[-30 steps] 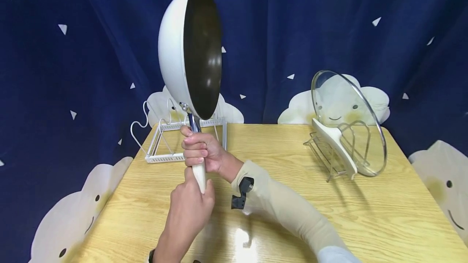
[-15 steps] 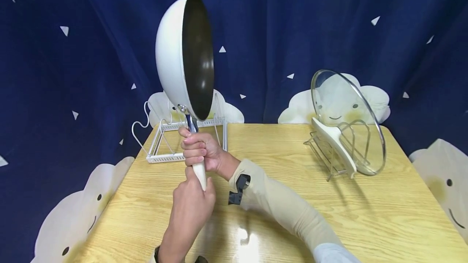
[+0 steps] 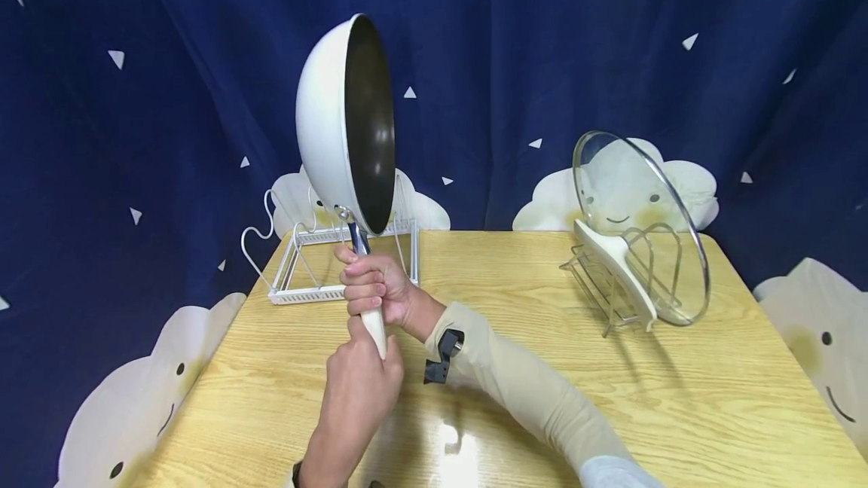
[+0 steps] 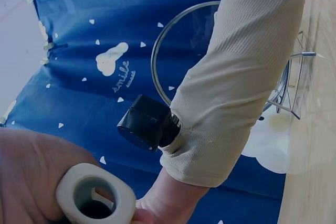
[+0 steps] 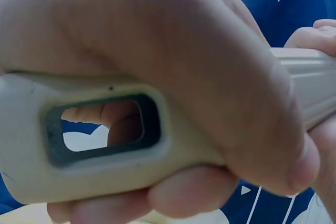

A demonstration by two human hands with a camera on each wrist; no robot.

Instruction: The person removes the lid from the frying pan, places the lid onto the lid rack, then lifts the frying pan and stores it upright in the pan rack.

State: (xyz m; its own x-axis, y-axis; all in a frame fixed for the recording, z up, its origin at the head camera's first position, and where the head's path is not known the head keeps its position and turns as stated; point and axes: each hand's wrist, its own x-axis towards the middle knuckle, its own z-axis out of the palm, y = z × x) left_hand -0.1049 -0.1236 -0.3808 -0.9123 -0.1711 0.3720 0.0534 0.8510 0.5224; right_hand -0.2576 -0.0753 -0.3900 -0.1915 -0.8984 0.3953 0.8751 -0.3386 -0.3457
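A white wok (image 3: 322, 123) with a dark inside is held up on edge, its opening turned to the right. It has a cream handle (image 3: 374, 333) with a shiny metal neck. My right hand (image 3: 376, 288) grips the handle's upper part with curled fingers. Just below, my left hand (image 3: 362, 382) wraps around the lower end. The left wrist view shows the handle's hollow end (image 4: 67, 195) beside that hand (image 4: 37, 182). Close up in the right wrist view, a hand (image 5: 178, 61) curls over the handle (image 5: 105, 182) near its hanging hole.
A white wire rack (image 3: 305, 294) stands at the table's back left, partly behind the wok. At the right, a glass lid (image 3: 686, 209) with a cream grip (image 3: 615, 266) leans in a metal stand (image 3: 613, 300). A dark blue curtain (image 3: 468, 96) hangs behind the wooden table (image 3: 542, 307).
The wok's top has come down in the head view, and its opening looks a little narrower. Both hands keep their grip on the handle and have shifted only slightly.
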